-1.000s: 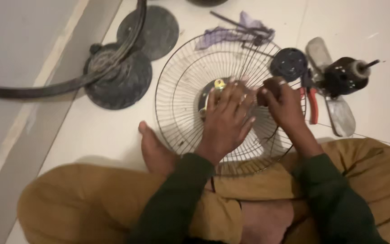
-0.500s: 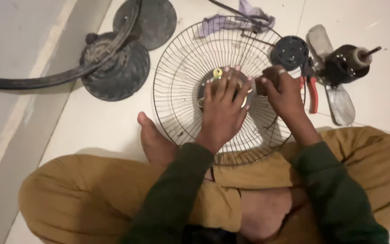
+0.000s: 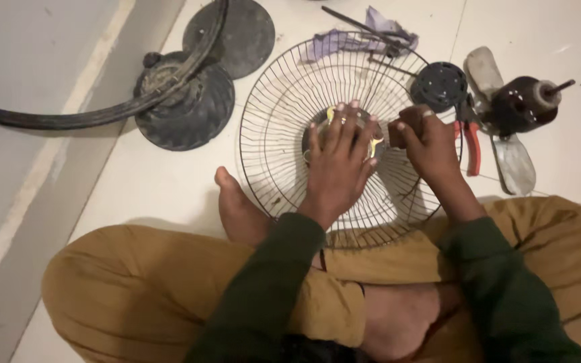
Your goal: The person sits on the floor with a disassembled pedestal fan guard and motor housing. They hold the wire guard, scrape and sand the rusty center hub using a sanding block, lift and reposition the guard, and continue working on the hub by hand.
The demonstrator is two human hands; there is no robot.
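Against the frame of half a second back, we find little changed: our left hand (image 3: pixel 341 158) still lies spread over the hub of the wire fan guard (image 3: pixel 284 114), and our right hand (image 3: pixel 428 144) has kept its place at the guard's right side, with only the view itself shifted slightly. The guard lies flat on the white floor (image 3: pixel 142 188), just beyond our crossed legs, its near rim meeting our shins. Our left hand is open, the fingers fanned and pressed down on the dark round hub (image 3: pixel 317 131) at the guard's centre, where a bit of yellow shows between the fingertips. Our right hand is curled nearly shut above the guard's right-hand wires; it seems to pinch something small and dark, but we cannot tell what. Just past the guard's right rim lie red-handled pliers (image 3: pixel 472 144), a small black round cap (image 3: pixel 438 86), and a dark motor (image 3: pixel 522 104) resting on a grey fan blade (image 3: pixel 512 161). Beyond the guard's far rim lies a purple rag (image 3: pixel 358 40). Left of the guard sit a round black base (image 3: pixel 186 107) and a curved black pipe (image 3: pixel 102 114).
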